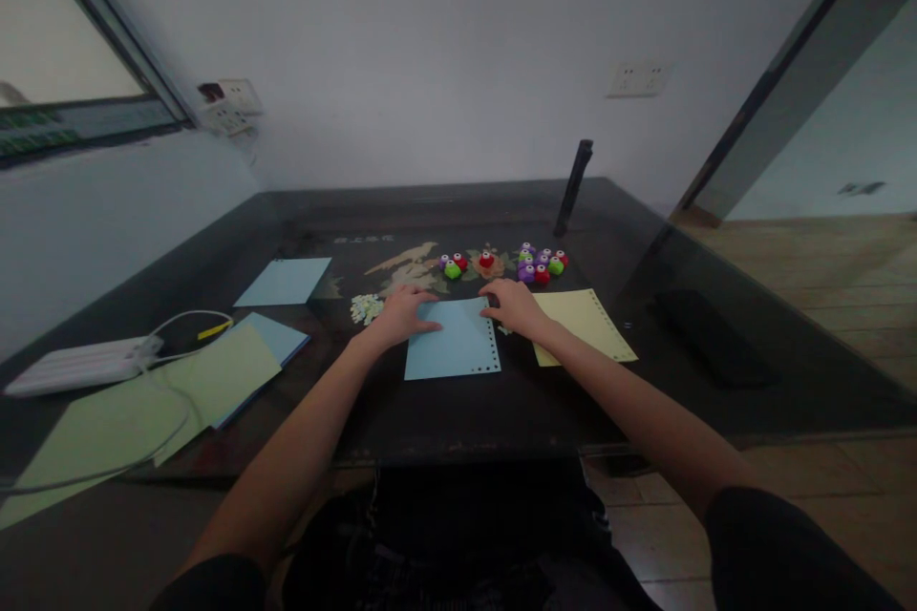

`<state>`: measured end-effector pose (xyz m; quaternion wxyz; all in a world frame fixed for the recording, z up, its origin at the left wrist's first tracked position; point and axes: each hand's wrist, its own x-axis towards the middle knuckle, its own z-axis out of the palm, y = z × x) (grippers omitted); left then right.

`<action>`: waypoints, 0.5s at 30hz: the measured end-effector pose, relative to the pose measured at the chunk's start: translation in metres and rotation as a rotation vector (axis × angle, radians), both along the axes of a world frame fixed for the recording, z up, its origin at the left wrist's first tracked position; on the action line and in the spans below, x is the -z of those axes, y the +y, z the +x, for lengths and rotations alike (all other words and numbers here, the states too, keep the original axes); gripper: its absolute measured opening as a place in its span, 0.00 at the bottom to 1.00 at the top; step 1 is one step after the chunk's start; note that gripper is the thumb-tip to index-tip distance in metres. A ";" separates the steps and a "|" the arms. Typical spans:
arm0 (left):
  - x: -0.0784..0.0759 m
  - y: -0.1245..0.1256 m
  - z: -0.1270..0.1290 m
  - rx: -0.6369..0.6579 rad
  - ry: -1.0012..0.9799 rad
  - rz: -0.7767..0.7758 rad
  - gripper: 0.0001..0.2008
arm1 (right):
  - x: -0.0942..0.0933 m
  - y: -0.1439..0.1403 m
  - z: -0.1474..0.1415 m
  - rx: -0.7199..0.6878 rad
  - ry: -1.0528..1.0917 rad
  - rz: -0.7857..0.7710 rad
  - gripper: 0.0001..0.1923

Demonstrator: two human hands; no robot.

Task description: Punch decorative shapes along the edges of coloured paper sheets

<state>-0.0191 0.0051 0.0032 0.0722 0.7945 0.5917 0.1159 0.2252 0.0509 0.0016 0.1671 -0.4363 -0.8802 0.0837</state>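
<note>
Nearest to me, at the lower left of the frame, pale green sheets (143, 401) lie under a white cable (107, 468) that runs up to a white power strip (78, 365).

At centre frame my two hands sit apart on the top edge of a light blue sheet (451, 344) lying flat on the dark table (444, 420). My left hand (401, 313) presses palm down on its upper left corner, fingers spread over the paper. My right hand (512, 305) rests at the upper right corner; I cannot tell whether it pinches the edge or only touches it.

A row of punched holes runs down the sheet's right edge and along part of the bottom edge, while the left edge looks plain, so I judge the edging partly done. Just beside it to the right, a yellow sheet (584, 325) shows holes along its right edge too.

A small heap of paper bits (367, 308) sits just left of my left hand. Another blue sheet (285, 282) lies farther left, unpunched as far as I can see.

Beyond the hands, the coloured craft punches (505, 263) cluster together, none in hand. A dark upright bar (574, 186) stands behind them.
</note>
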 end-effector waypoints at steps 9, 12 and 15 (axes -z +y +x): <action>0.001 0.001 -0.002 0.014 0.004 -0.006 0.28 | 0.005 0.001 -0.007 0.086 0.304 -0.142 0.15; 0.001 0.002 -0.001 0.000 -0.006 0.000 0.27 | 0.003 0.000 -0.006 0.087 0.292 -0.142 0.14; -0.001 0.001 0.000 -0.010 -0.043 0.029 0.26 | 0.002 0.001 -0.004 0.077 0.310 -0.159 0.11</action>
